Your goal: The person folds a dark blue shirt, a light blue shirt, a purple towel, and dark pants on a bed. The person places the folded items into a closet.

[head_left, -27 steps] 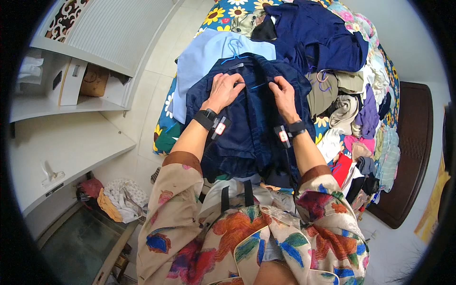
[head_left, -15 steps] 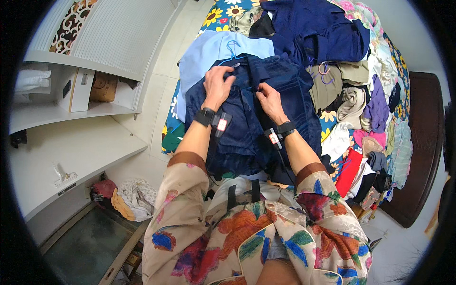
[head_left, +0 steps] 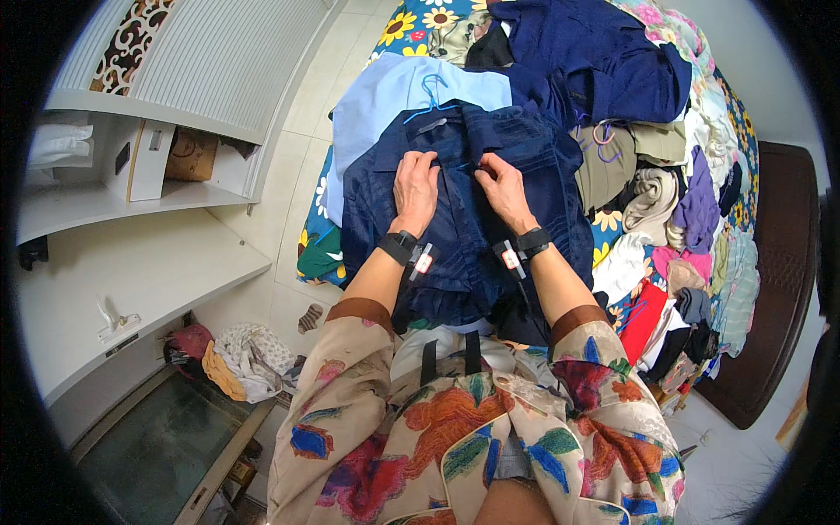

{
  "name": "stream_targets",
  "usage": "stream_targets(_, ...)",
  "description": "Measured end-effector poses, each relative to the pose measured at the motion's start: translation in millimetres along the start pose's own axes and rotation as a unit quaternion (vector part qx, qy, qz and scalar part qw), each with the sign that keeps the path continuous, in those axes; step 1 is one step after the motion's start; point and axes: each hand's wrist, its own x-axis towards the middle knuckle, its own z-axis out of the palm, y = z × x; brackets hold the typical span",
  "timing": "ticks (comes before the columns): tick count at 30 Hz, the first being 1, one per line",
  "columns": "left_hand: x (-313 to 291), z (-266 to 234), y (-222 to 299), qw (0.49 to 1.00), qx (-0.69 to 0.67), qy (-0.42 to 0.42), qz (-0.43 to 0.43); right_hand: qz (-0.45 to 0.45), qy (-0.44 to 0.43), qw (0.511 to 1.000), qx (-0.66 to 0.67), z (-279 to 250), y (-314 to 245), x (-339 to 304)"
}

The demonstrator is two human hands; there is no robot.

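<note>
Navy collared shirt (head_left: 446,254), blue hanger (head_left: 432,87) at its neck, by near-left corner of bed (head_left: 397,29). Prob. light, soft, limp; best held at front edges/shoulders. R hand (head_left: 506,188) pinches front edge; L hand (head_left: 416,188) part-curled, fingertips unclear, can't tell if gripping.

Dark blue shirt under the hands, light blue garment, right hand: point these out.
Dark blue shirt (head_left: 462,229), head view: front, between the wrists.
Light blue garment (head_left: 372,101), head view: left part.
Right hand (head_left: 506,190), head view: back of the hand.
</note>
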Motion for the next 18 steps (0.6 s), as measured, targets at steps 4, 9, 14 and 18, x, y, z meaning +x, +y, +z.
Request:
stream_targets(4,0,5,2,0.999,0.044,-0.002,0.025,0.031,0.033,0.998,0.034,6,4,3)
stream_targets(9,-7,14,5,0.998,0.063,-0.026,0.015,0.053,0.114,0.975,0.185,19,15,14)
stream_targets(14,-3,13,8,0.999,0.046,-0.008,0.013,0.062,0.16,0.913,0.371,18,17,12)
stream_targets(18,4,2,23,0.992,-0.097,0.023,-0.074,0.042,0.13,0.94,0.312,4,12,9)
